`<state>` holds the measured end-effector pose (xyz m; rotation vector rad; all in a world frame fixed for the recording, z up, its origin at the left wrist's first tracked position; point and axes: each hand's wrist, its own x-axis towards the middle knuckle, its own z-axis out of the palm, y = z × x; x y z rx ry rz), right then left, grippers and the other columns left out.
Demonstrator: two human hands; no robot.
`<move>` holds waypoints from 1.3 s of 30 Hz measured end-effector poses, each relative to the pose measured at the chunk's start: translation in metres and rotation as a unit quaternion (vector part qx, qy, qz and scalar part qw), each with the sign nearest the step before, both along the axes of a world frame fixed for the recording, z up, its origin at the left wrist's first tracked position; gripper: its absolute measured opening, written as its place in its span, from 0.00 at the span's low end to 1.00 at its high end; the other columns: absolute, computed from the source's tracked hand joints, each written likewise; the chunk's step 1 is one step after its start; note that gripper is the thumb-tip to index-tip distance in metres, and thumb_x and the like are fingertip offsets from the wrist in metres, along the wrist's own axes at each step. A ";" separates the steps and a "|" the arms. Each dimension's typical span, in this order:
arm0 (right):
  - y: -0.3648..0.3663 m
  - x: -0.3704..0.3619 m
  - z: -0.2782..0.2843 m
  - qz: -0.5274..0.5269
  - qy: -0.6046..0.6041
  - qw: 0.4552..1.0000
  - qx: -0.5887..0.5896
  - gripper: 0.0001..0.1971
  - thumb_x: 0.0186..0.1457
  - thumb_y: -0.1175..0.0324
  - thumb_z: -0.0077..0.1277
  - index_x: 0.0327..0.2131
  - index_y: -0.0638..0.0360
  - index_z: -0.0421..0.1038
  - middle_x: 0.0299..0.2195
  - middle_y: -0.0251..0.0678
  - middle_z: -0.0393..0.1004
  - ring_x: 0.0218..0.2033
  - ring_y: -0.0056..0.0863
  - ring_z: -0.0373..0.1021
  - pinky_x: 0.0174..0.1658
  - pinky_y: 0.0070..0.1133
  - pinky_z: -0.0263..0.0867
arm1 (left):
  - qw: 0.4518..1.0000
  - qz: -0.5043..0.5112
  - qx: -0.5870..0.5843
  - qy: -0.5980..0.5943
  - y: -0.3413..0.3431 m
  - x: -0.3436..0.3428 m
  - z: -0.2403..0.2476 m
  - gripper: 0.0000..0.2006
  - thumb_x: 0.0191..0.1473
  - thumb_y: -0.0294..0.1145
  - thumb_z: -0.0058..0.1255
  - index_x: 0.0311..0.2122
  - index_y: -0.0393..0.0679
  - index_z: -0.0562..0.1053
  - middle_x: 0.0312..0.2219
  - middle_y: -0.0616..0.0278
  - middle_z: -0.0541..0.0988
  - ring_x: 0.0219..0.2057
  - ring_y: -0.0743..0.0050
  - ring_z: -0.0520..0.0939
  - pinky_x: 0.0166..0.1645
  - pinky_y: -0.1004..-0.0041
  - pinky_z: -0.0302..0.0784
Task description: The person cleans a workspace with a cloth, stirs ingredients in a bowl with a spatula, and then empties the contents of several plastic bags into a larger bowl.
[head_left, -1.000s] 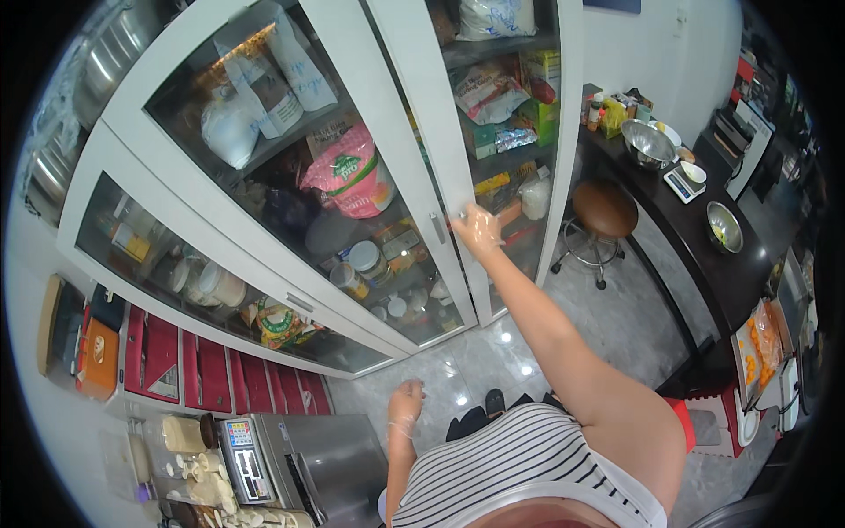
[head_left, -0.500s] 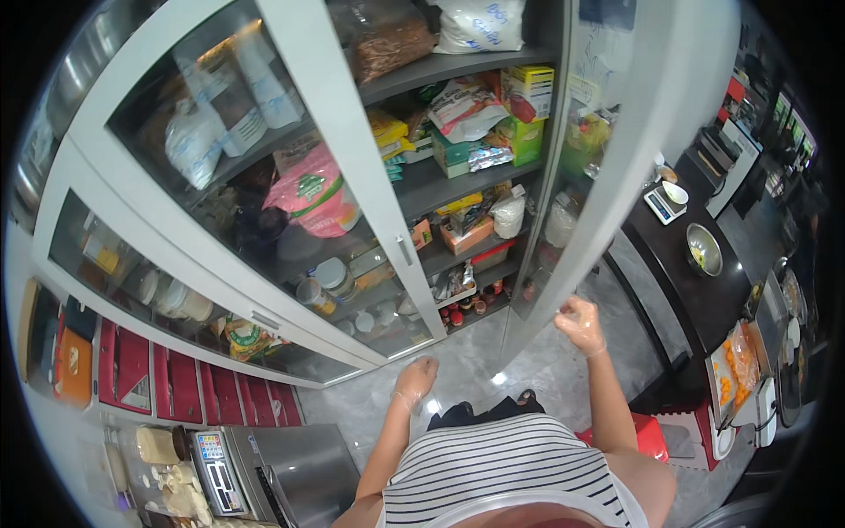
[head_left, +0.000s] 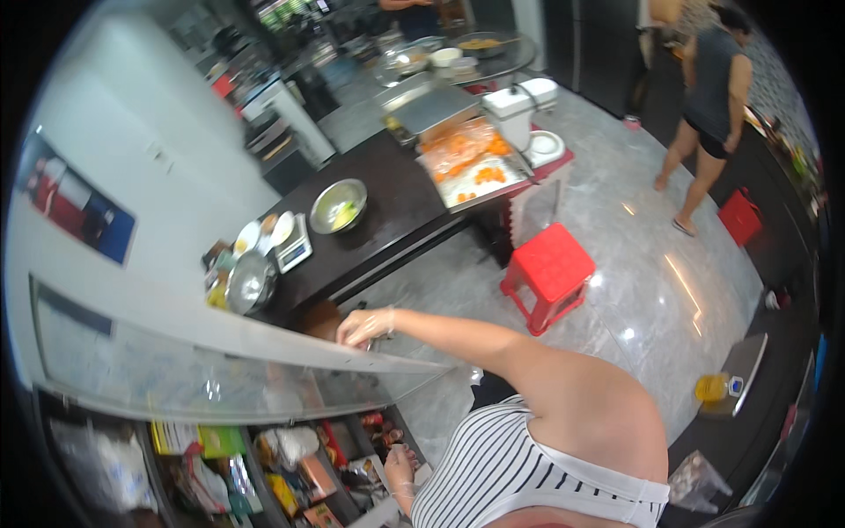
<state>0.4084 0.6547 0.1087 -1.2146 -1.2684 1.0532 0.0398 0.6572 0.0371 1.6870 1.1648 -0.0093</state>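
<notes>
The cabinet door (head_left: 189, 392) is the item in hand: it stands open in front of the shelves (head_left: 258, 466), at lower left. The right hand (head_left: 363, 327) is at the door's edge, fingers bent and close together. The left hand (head_left: 400, 462) is low beside the shelves, fingers curled narrow; whether it holds anything cannot be told. Opening is judged done, at least in large part; whether any swing is left is not clear. The packed goods sit on the shelves, with none seen lifted clear. Count: one open door, one dark table (head_left: 387, 189), two metal bowls (head_left: 326, 195) and one scale (head_left: 297, 255) on it, one red stool (head_left: 553, 260), two other people (head_left: 715, 84) well apart from the door. The packed goods overlap too closely to count.
</notes>
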 end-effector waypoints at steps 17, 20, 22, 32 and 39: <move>-0.153 -0.046 -0.089 -0.391 -0.255 0.815 -0.342 0.20 0.46 0.51 0.45 0.31 0.57 0.76 0.33 0.46 0.75 0.37 0.43 0.72 0.42 0.34 0.66 | 0.973 -0.226 -0.026 0.027 0.079 0.067 0.007 0.17 0.57 0.41 0.40 0.34 0.34 0.71 0.20 0.59 0.74 0.16 0.76 0.71 0.22 0.74 0.67; -0.184 -0.091 -0.116 -0.443 -0.242 0.774 -0.382 0.19 0.45 0.53 0.45 0.30 0.59 0.76 0.31 0.47 0.75 0.37 0.44 0.72 0.41 0.34 0.67 | 0.952 -0.302 0.002 0.058 0.086 0.058 -0.006 0.18 0.56 0.43 0.39 0.33 0.35 0.72 0.21 0.56 0.76 0.17 0.72 0.73 0.24 0.72 0.69; -0.197 -0.118 -0.122 -0.444 -0.249 0.758 -0.407 0.19 0.44 0.54 0.46 0.29 0.61 0.76 0.31 0.48 0.75 0.36 0.45 0.72 0.40 0.34 0.67 | 0.933 -0.349 0.031 0.087 0.091 0.057 -0.010 0.19 0.56 0.44 0.39 0.33 0.35 0.72 0.21 0.55 0.76 0.18 0.70 0.75 0.26 0.71 0.70; -0.284 -0.136 -0.100 -0.454 -0.195 0.701 -0.515 0.20 0.42 0.56 0.48 0.31 0.64 0.75 0.33 0.50 0.74 0.37 0.42 0.72 0.42 0.33 0.67 | 0.855 -0.516 -0.043 -0.045 0.019 0.147 0.000 0.19 0.58 0.42 0.38 0.37 0.34 0.72 0.24 0.57 0.77 0.25 0.73 0.77 0.33 0.74 0.71; -0.355 -0.078 -0.079 -0.507 -0.148 0.672 -0.519 0.19 0.43 0.59 0.45 0.32 0.64 0.75 0.33 0.49 0.74 0.37 0.39 0.72 0.42 0.31 0.66 | 0.874 -0.475 -0.027 -0.102 -0.008 0.262 0.029 0.17 0.59 0.38 0.39 0.42 0.33 0.70 0.25 0.57 0.76 0.23 0.76 0.76 0.33 0.75 0.72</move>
